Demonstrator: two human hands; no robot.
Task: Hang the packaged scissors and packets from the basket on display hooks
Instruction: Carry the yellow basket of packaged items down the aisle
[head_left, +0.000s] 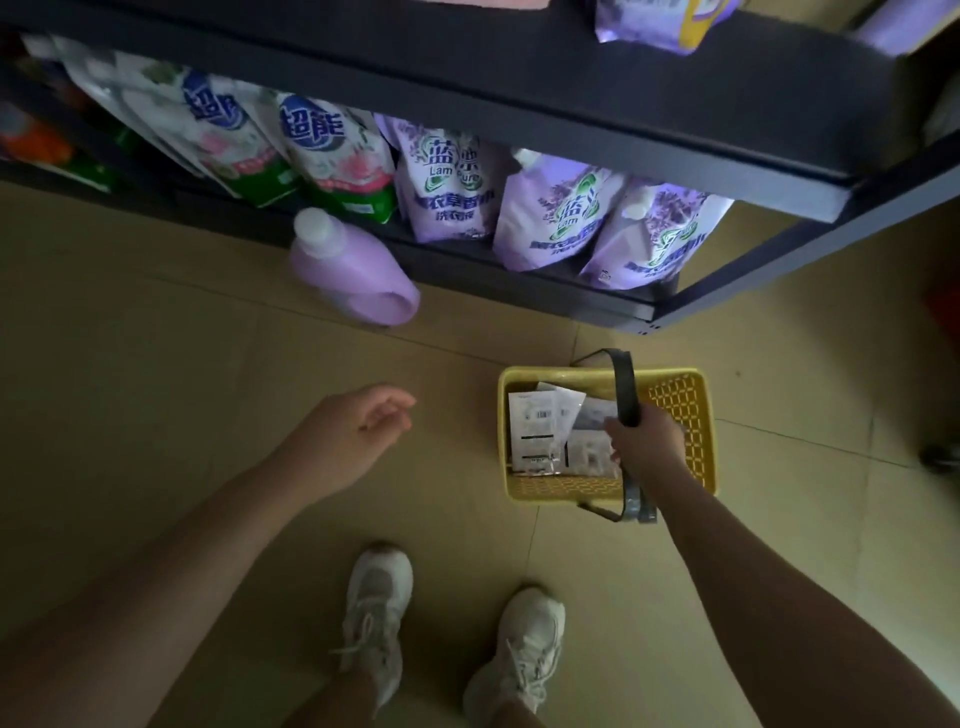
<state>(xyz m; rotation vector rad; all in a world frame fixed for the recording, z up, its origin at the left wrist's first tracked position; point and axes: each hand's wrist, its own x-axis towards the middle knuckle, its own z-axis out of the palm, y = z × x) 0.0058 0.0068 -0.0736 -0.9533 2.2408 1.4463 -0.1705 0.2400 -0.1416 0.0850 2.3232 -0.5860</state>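
A yellow plastic basket (685, 415) sits low over the tiled floor, right of centre. Inside it lie white packets (540, 426) with barcodes and dark print. My right hand (647, 441) is closed around the basket's grey handle (626, 389). My left hand (363, 431) hovers to the left of the basket, empty, fingers loosely curled and apart. I cannot make out any scissors among the packets. No display hooks are in view.
A dark metal shelf unit (519, 104) stands ahead, its bottom shelf holding detergent refill pouches (452, 182). A purple bottle (348, 265) stands on the floor in front of it. My two white shoes (379, 613) are below.
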